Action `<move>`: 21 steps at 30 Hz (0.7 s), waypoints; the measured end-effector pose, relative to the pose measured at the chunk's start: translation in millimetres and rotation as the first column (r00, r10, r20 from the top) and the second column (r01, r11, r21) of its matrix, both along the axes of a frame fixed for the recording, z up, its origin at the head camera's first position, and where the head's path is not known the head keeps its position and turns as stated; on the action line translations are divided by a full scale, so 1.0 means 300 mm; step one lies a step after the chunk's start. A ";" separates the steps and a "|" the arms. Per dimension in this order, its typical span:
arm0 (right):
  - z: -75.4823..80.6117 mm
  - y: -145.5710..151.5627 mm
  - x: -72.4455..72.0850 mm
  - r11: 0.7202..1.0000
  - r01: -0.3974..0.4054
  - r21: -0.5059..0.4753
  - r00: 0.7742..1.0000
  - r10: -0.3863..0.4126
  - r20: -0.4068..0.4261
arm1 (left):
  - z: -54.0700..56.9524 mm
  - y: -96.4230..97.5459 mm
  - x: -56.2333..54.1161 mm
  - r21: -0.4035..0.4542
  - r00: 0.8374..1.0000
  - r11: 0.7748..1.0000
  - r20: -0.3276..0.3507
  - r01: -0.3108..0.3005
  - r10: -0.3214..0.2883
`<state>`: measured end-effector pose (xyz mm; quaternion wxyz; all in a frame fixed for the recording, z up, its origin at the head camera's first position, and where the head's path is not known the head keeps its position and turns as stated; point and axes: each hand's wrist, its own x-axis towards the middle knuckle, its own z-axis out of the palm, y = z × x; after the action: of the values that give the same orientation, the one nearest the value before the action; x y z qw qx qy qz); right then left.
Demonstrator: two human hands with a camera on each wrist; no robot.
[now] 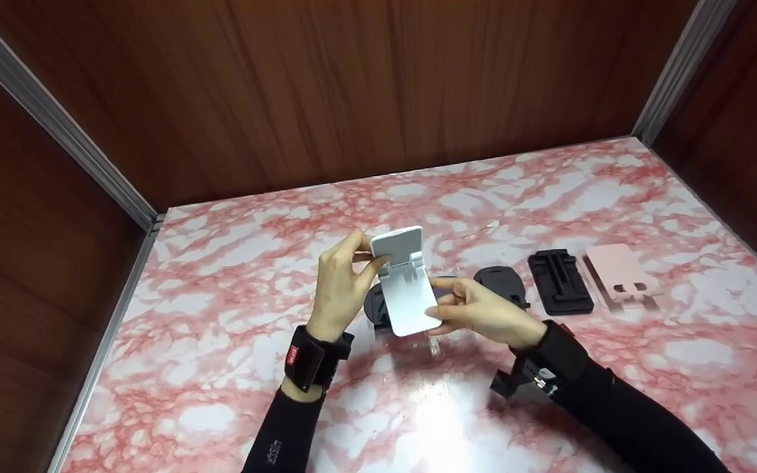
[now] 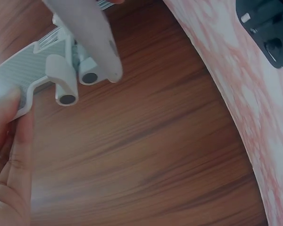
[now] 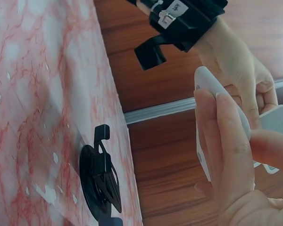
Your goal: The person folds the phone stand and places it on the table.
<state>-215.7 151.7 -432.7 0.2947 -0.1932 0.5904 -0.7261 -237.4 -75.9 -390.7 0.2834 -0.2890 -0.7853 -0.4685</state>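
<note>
Both hands hold a white folding phone stand (image 1: 410, 295) above the table, its upper plate tilted back from the longer lower plate. My left hand (image 1: 344, 282) pinches the grey-padded upper plate at its left edge, thumb on the front. In the left wrist view the stand's two hooked lips (image 2: 63, 80) with dark round ends show. My right hand (image 1: 477, 309) grips the lower plate by its right edge, thumb on the face and fingers behind, as the right wrist view also shows. Beneath the white stand, a black round-based stand (image 1: 376, 307) is partly hidden.
To the right on the marbled table (image 1: 221, 394) lie a dark rounded stand (image 1: 502, 284), a black folded stand (image 1: 559, 282) and a pink stand (image 1: 621, 269). Wooden panels (image 1: 352, 92) with metal edge strips rise at the back and both sides.
</note>
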 end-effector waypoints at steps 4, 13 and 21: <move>0.001 0.009 -0.009 0.999 0.027 -0.033 0.999 -0.026 0.033 | -0.014 0.012 -0.003 -0.065 0.996 0.998 -0.083 0.005 -0.010; 0.011 0.049 -0.028 0.990 0.066 -0.125 0.995 -0.056 0.082 | -0.067 0.040 -0.020 -0.228 0.956 0.973 -0.291 -0.031 -0.038; 0.022 0.065 -0.027 0.968 0.010 -0.249 0.991 0.023 0.130 | -0.077 0.045 -0.025 -0.238 0.922 0.969 -0.387 -0.067 -0.031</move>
<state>-223.8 171.3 -426.2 0.3091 -0.1822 0.4730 -0.8047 -244.8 -62.4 -413.7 0.3992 -0.4016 -0.7684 -0.2982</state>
